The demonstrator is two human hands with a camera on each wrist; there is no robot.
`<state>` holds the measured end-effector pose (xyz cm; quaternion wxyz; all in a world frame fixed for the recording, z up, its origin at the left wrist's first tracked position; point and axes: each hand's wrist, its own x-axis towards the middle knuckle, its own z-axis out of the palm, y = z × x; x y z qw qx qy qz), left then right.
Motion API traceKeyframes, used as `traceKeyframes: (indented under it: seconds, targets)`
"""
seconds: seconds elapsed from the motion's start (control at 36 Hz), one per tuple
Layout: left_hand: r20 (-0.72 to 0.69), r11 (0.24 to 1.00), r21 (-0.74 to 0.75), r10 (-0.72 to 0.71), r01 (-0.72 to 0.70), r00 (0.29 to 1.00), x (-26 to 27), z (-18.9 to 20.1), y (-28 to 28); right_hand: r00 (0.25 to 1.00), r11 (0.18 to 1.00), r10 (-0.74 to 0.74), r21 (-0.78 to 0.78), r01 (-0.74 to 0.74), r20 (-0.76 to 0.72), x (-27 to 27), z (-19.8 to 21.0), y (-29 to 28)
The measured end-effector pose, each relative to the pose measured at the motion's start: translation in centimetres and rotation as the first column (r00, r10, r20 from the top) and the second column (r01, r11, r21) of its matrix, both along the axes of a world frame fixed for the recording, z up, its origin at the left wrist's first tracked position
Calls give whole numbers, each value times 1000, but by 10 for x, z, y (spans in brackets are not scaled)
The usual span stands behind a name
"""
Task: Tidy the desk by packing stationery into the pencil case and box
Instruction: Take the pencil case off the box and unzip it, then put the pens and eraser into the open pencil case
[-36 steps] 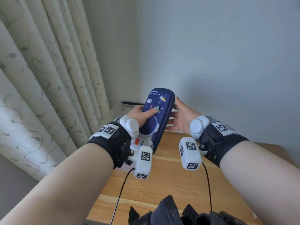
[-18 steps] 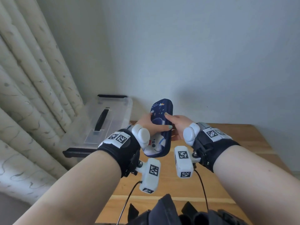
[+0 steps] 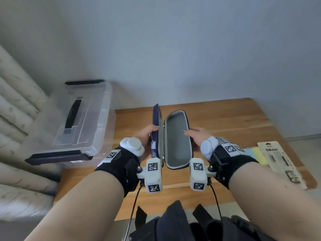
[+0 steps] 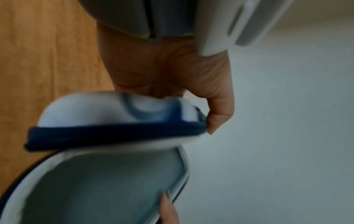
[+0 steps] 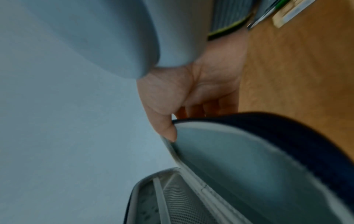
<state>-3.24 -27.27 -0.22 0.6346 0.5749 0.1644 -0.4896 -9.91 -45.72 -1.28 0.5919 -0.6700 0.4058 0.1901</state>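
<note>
Pencil case [image 3: 177, 138], a rigid oblong shell with rounded ends, navy fabric outside and smooth grey lining inside, is held open like a clam above the wooden desk [image 3: 231, 119], its two halves hinged along one long edge. The left hand [image 3: 145, 136] grips the lid half, which stands nearly on edge; in the left wrist view the thumb tip presses against the navy rim while the fingers curl behind the printed outer face. The right hand [image 3: 198, 134] holds the deeper tray half, thumb hooked over the rim onto the grey lining and the other fingers wrapped beneath the shell. The right wrist view shows a fine mesh pocket [image 5: 184, 201] with a pale band lining the lid's inside. Both views of the wrists are blurred. Beside the desk's left edge sits a clear plastic storage box [image 3: 97, 129], rectangular, with a closed translucent lid, black end latches and a black handle on top. Near the desk's right edge lie a flat cardboard-backed blister pack [image 3: 281, 162] and, touching it, pale yellow and blue sticky notes [image 3: 257, 153]. Cream curtain [image 3: 15, 119] folds hang at far left.
</note>
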Motion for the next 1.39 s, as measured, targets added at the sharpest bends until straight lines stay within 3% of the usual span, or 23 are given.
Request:
traceKeyframes:
  seconds: [0.11, 0.22, 0.33, 0.44, 0.53, 0.83, 1.0, 1.14, 1.25, 1.39]
  targets:
    - [-1, 991, 128, 28, -27, 1000, 0, -8, 4, 999, 998, -33, 46, 32, 9, -10, -13, -12]
    - [-53, 972, 231, 53, -39, 997, 2, -15, 9, 999, 999, 38, 23, -38, -37, -17, -24, -25]
    - [136, 901, 433, -90, 22, 987, 1, -42, 15, 996, 998, 55, -20, -57, -76, -29, -35, -36]
    - [112, 893, 434, -188, 122, 976, -9, -50, 13, 993, 990, 63, -117, -75, -104, -37, -41, -42]
    - [96, 858, 468, -288, 212, 953, -13, -56, 13, 979, 972, 152, -159, -173, -137, -43, -48, -45]
    - [109, 837, 513, -285, 192, 952, -19, -59, 36, 954, 948, 214, -191, -255, -211, -49, -48, -26]
    - [183, 802, 597, -144, 7, 973, -6, -44, 69, 965, 960, 226, -134, -244, -135, -26, -57, 0]
    - [417, 561, 793, -218, -236, 882, 19, -16, 124, 974, 969, 218, -108, -224, -70, -1, -52, 33]
    - [550, 568, 740, -203, -360, 810, 29, 2, 140, 971, 936, 238, -264, -231, -6, 9, -41, 42]
    - [555, 609, 738, -306, -289, 773, 34, 15, 139, 952, 797, 303, -535, -281, -50, 15, -24, 35]
